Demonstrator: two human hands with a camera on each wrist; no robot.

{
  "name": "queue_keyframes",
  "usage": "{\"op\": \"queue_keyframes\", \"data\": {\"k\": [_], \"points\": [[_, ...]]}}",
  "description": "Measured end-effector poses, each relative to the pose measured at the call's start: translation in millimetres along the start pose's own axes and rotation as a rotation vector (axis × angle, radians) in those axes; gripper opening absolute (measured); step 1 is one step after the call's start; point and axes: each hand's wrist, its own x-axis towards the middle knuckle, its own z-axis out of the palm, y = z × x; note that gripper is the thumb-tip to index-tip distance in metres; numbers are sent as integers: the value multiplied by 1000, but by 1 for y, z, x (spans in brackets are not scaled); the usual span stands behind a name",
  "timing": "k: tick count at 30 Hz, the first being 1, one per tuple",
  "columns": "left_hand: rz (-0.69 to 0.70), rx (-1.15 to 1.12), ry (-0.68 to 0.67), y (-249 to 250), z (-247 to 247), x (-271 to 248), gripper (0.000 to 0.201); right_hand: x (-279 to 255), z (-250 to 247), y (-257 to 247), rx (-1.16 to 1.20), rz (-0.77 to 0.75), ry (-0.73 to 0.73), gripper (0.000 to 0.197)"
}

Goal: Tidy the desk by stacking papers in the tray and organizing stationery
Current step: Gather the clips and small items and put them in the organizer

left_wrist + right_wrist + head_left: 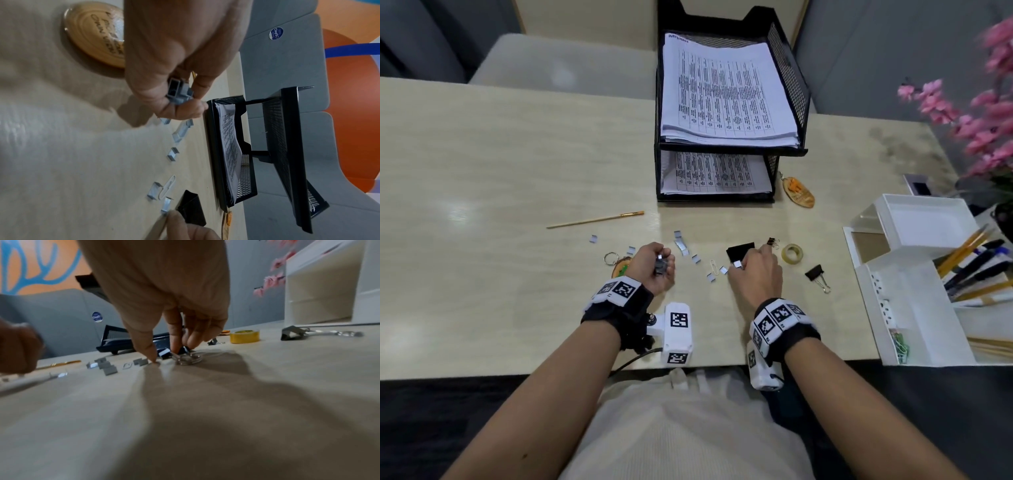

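My left hand (659,270) (180,104) hovers just above the desk, fingers curled round a small bunch of grey staple strips (661,264) (177,91). Right of it, my right hand (739,269) (163,357) reaches down to the desk, its thumb and forefinger pinching one staple strip (737,263) (164,352) beside a large black binder clip (739,251) (191,209). Several loose staple strips (681,247) (180,131) (107,367) and a paper clip (714,265) (168,186) lie between the hands. The black mesh paper tray (789,72) holds printed papers (722,92) on both tiers.
A white organiser (907,301) with pens and pencils stands at the right edge. A tape roll (792,254) (244,336), two more binder clips (816,275) (772,241), a thin brush (595,219), a wooden keychain (619,270) (96,40) and an orange keychain (799,192) lie about. Pink flowers (983,113) stand at far right.
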Motion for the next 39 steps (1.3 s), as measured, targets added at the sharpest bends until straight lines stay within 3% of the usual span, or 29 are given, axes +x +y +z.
{"op": "queue_keyframes", "data": {"k": [9, 23, 28, 31, 33, 36, 39], "points": [[-7, -19, 7, 2, -8, 1, 37, -9, 2, -2, 169, -39, 38, 17], [-13, -40, 27, 3, -16, 1, 34, -8, 10, -10, 16, -169, -83, 15], [-19, -59, -27, 2, -17, -3, 32, -13, 2, -15, 284, -155, -36, 7], [-20, -24, -93, -2, -13, -5, 35, -25, -10, -36, 468, -281, -96, 3], [-28, 39, -133, -4, -9, -8, 38, -28, -17, -46, 517, -335, -129, 13], [-40, 80, -142, -5, -6, -11, 40, -14, -19, -40, 507, -267, -5, 12], [-32, 44, -100, -2, -8, -11, 35, -3, -12, -25, 336, -203, -61, 18]]}}
